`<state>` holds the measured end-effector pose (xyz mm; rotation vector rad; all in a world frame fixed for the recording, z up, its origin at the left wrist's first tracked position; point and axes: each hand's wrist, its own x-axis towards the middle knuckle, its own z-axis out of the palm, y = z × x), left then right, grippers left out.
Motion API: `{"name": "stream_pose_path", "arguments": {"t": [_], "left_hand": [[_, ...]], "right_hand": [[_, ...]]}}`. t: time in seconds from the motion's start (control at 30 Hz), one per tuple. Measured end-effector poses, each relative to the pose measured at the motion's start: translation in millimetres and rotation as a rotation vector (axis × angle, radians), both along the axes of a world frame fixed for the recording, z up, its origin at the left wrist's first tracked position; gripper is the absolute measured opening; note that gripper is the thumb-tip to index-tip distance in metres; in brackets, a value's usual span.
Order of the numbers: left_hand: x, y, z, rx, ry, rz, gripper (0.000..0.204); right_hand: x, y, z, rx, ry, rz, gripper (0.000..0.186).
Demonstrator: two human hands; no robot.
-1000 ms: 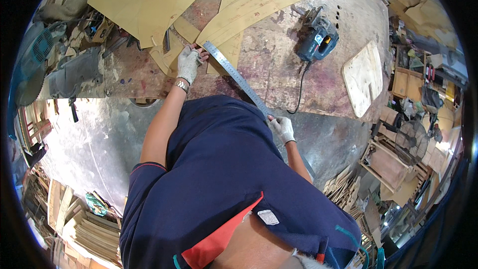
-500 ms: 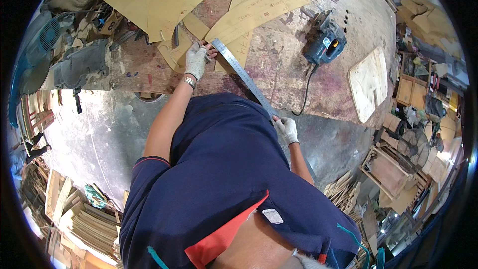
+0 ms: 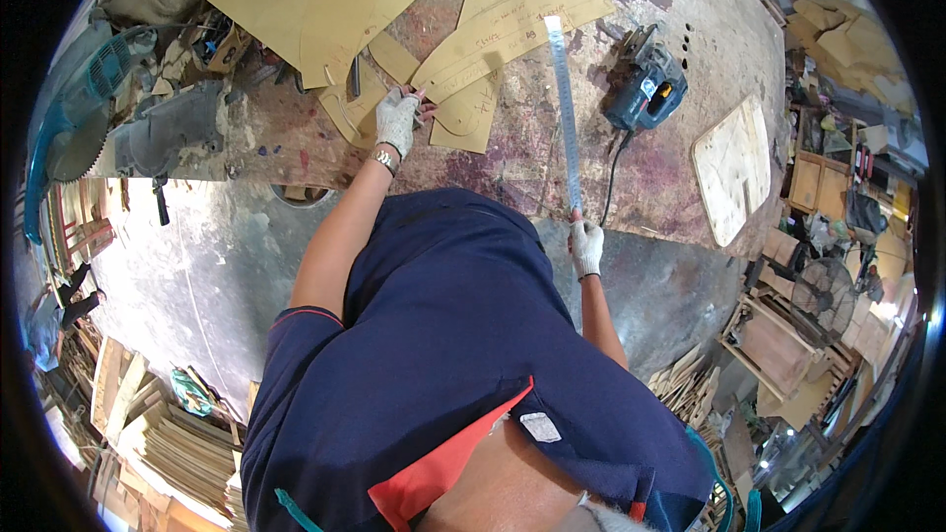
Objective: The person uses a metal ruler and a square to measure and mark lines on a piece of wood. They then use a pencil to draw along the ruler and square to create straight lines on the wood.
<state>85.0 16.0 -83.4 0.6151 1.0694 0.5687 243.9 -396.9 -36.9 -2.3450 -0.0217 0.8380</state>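
My gloved left hand (image 3: 404, 113) rests at the lower left end of a curved yellow template (image 3: 507, 39), its fingers curled. Whether it grips the edge or something small is unclear. My gloved right hand (image 3: 585, 241) is closed on the lower end of a long steel ruler (image 3: 564, 113), which points away from me with its far end over the curved template. More yellow template sheets (image 3: 286, 0) lie overlapping at the back left of the worn workbench (image 3: 641, 197). A blue corded power tool (image 3: 641, 84) lies right of the ruler.
A pale wooden board (image 3: 729, 167) lies at the bench's right. A blue circular saw (image 3: 79, 128) stands at the left. Wood pieces (image 3: 168, 438) are stacked lower left, a fan (image 3: 823, 291) stands at the right, and part of another person (image 3: 44, 320) shows at the left edge.
My right hand has moved rightward, swinging the ruler's far end up and right, away from my left hand. My left hand stays near the template's lower end.
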Motion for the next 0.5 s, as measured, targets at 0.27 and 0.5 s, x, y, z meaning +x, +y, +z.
{"name": "stream_pose_path", "arguments": {"t": [0.27, 0.5], "left_hand": [[-15, -4, 13, 0.018, 0.011, -0.024, 0.021], [-76, 5, 20, 0.168, 0.13, -0.057, 0.008]], "right_hand": [[11, 34, 11, 0.162, -0.007, -0.092, 0.059], [18, 59, 13, 0.276, 0.024, -0.117, 0.058]]}}
